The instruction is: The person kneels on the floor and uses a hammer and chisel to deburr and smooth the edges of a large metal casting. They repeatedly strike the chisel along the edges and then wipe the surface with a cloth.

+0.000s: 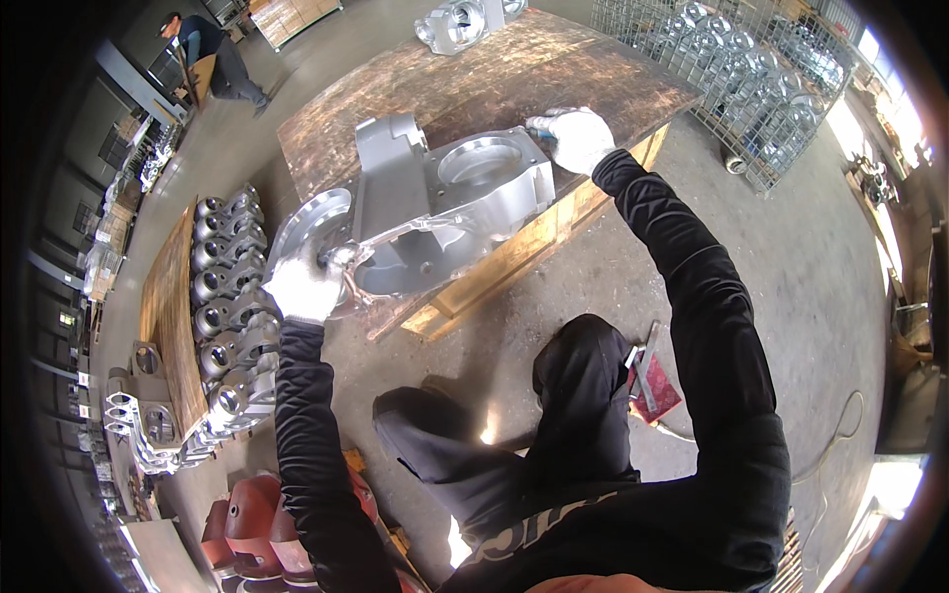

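Observation:
A large silver-grey metal casting (393, 185), with a round machined opening and a raised block, lies on a worn wooden tabletop (615, 81). My left hand (305, 285), in a white glove, grips the casting's near left end beside its round flange (326, 211). At the casting's right end is my right hand (582, 138), gloved too, with its fingers curled near the corner. Something small and blue shows under those fingers; what it is, and whether the hand grips it, I cannot tell.
Another casting (463, 26) sits at the table's far edge. Wire cages (741, 81) of metal parts stand right. Rows of castings (215, 282) and red parts (252, 519) are on the left. A red pad (656, 389) and a hose (838, 430) lie on the floor. A person (207, 59) bends far left.

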The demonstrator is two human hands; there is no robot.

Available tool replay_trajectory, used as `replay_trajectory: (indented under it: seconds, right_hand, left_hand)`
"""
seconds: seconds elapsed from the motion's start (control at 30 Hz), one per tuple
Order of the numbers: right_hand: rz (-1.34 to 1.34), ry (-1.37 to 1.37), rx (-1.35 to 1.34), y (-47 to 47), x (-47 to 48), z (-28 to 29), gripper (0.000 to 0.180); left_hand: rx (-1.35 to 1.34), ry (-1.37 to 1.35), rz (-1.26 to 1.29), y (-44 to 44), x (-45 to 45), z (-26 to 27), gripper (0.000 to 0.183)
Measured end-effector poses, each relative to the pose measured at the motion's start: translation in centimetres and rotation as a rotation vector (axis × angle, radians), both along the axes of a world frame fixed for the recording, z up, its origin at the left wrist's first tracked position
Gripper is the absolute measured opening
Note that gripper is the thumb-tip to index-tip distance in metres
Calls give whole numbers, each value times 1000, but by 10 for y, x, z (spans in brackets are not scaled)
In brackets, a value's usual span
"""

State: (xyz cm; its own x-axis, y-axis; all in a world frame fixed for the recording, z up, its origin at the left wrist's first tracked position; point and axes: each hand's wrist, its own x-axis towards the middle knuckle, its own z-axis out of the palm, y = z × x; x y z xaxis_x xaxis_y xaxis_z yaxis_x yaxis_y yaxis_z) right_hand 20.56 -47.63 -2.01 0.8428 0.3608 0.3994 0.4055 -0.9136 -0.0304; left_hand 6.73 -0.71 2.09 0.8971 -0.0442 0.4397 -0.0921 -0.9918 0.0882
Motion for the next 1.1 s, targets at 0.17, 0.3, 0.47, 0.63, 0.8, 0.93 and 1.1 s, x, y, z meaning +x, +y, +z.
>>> replay_trajectory:
  seconds: [0.17, 0.3, 0.47, 0.63, 0.8, 0.93, 1.1]
  right_hand:
    - [12, 16, -2, -2, -34, 12, 47]
    - [-20, 48, 24, -2, -69, 20, 45]
    - [-36, 59, 45, -3, -104, 25, 39]
    - [-45, -12, 183, -3, -133, 26, 34]
    - [-38, -150, 370, 12, -148, 53, 35]
    - [143, -182, 340, 82, -128, 86, 41]
    - [389, -73, 78, 235, -101, 98, 48]
  left_hand:
    - [18, -111, -128, 4, 3, -3, 42]
    - [1, -17, -51, 5, 6, -3, 44]
    - [9, -46, -29, 1, 0, -6, 42]
    - [43, -79, -20, -4, -10, -8, 47]
    - [0, -27, -36, -8, -29, -12, 49]
    - [92, -258, 22, -22, -58, -24, 52]
    - [-53, -263, 35, -40, -76, -38, 61]
